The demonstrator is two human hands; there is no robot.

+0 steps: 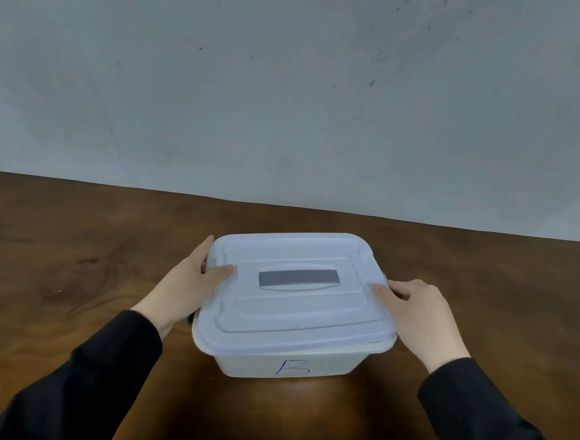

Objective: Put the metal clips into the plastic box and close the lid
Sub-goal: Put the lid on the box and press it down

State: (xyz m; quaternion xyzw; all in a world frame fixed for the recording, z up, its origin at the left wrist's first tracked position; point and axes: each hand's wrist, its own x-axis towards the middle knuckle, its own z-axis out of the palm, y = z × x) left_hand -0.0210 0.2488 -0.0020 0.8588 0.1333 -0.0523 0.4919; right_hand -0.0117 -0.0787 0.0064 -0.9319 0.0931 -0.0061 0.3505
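Note:
A white plastic box [285,364] with a blue letter B on its front stands in the middle of the table. Its pale translucent lid [296,309] lies on top, with a grey handle [299,278] in the centre. My left hand [188,281] grips the lid's left edge, thumb on top and fingers down the side. My right hand [419,308] holds the lid's right edge, fingertips pressed on its rim. No metal clips are visible; the box's inside is hidden by the lid.
The box stands on a dark brown wooden table [72,273]. Behind its far edge rises a grey wall [291,82]. Black sleeves cover both my forearms.

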